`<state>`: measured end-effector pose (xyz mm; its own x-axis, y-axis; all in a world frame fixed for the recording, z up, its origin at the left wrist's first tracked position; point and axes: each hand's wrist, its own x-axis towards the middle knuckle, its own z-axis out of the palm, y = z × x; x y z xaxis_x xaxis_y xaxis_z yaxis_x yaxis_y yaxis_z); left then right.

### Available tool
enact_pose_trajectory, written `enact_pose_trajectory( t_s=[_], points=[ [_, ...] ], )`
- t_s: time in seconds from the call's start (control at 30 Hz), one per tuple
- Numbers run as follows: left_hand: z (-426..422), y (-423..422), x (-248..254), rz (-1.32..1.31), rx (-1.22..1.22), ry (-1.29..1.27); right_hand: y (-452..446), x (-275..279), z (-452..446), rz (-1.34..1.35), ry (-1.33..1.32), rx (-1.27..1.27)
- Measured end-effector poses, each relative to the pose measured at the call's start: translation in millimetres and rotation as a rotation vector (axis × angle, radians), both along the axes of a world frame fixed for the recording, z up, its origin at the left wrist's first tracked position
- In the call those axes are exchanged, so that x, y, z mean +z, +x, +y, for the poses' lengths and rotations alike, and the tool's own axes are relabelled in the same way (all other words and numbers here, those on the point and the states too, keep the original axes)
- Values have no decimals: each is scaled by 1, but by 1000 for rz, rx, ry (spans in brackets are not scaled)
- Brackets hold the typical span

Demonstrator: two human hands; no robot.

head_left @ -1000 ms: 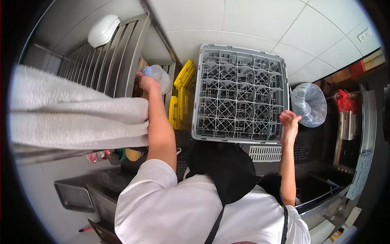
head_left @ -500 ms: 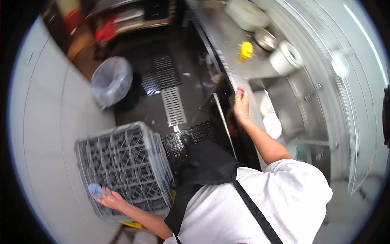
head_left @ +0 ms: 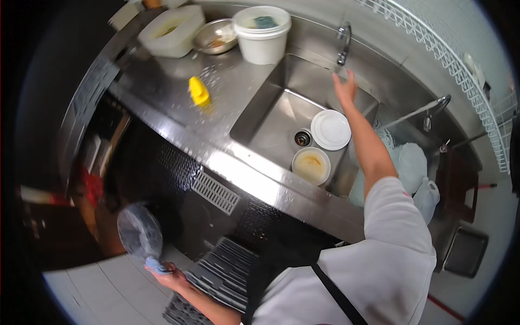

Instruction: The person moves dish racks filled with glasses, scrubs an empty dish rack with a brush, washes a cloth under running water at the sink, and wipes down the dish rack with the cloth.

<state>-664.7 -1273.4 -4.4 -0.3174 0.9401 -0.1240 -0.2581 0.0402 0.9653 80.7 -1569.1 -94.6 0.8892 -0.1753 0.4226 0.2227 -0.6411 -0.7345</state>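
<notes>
My left hand (head_left: 170, 276) is closed on a light blue cloth (head_left: 157, 265), above the grey dish racks (head_left: 225, 271) and beside the lined bin (head_left: 140, 233). Over the back of the steel sink (head_left: 271, 127), my right hand (head_left: 345, 86) is raised with fingers apart and holds nothing, just below the faucet (head_left: 344, 46). White plates (head_left: 331, 130) lie in the sink by the drain (head_left: 302, 138). Beside them is a bowl (head_left: 311, 165) with a yellowish stain inside.
On the steel counter (head_left: 162, 103) stand a white bucket (head_left: 262, 40), a metal bowl (head_left: 214, 37), a white tub (head_left: 172, 33) and a yellow object (head_left: 199, 91). A second faucet (head_left: 436, 111) is over white items at the right. A floor grate (head_left: 215, 192) lies below.
The view has swung from the shelf and racks to the sink. My right hand has moved over the sink beside the faucet. My left hand still holds the blue cloth, now nearer the bin.
</notes>
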Motion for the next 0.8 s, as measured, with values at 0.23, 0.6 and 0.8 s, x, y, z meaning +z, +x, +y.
enact_pose_trajectory(
  t_s=[0.23, 0.6, 0.8],
  points=[
    [7, 230, 22, 240, -639, 65, 94, 3, 29, 189, 1161, -78],
    [-118, 617, -107, 786, -1717, 187, -24, 16, 41, 549, 880, 313],
    [-166, 658, -161, 805, -1461, -117, -81, -63, 35, 948, 1006, 339]
  ],
)
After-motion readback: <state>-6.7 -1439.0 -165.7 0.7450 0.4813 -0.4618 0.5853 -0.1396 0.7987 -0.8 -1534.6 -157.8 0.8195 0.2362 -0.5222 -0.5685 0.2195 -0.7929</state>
